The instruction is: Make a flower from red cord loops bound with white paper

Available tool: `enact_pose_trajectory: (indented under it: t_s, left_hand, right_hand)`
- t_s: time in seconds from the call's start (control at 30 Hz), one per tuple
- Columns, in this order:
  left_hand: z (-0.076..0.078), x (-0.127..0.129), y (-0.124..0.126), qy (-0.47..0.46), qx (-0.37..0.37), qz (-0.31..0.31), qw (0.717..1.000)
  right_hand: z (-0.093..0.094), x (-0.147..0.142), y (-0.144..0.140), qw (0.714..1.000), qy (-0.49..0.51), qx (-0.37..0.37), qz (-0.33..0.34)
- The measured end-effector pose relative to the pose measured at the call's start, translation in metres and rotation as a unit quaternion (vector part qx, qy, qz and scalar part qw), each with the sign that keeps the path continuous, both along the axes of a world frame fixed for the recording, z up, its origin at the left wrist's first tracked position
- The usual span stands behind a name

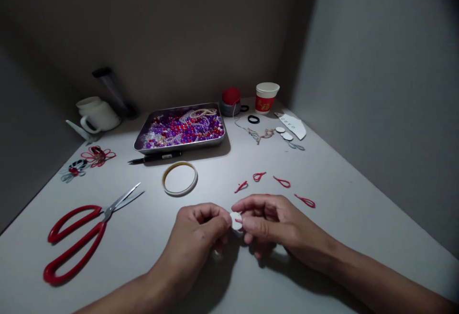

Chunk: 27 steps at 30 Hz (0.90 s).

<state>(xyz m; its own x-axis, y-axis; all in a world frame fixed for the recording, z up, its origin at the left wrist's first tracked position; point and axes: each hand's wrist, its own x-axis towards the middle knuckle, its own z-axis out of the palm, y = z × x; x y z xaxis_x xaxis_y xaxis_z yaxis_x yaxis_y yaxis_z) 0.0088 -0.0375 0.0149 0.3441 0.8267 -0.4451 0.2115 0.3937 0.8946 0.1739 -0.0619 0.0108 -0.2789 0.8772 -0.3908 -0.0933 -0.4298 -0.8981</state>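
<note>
Left hand (202,230) pinches white disc (234,223), near centre; right hand (274,223) has thumb at its right edge, pinch unclear. Step: probably seating red thread on disc; next calls for steady disc. Loops (241,187) lie just beyond.

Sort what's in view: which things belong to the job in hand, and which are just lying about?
Seemingly part of the job:
white disc, between the hands
red loops
red yarn ball
red-handled scissors, probably
bead tray and looped flowers, possibly

Apparently just lying about:
white pot
paper cup
black pen
</note>
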Motion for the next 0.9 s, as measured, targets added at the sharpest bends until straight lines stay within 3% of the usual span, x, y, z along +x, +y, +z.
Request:
enact_pose_trajectory:
  t_s: [0.13, 0.4, 0.73, 0.9]
  left_hand:
    - [-0.003, 0.002, -0.001, -0.017, 0.001, 0.038, 0.999]
    - [0.003, 0.003, -0.005, 0.029, 0.053, -0.012, 0.998]
    - [0.006, -0.001, 0.001, 0.012, 0.093, -0.119, 0.988]
    - [0.005, -0.003, 0.006, -0.011, 0.082, -0.103, 0.991]
  right_hand:
    - [0.0, -0.002, 0.001, 0.999, -0.019, -0.011, -0.026]
    - [-0.004, -0.004, -0.001, 0.998, -0.008, -0.028, -0.056]
    - [-0.002, 0.003, 0.002, 0.99, -0.132, -0.004, 0.052]
    - [-0.003, 0.005, 0.004, 0.99, -0.128, 0.022, 0.054]
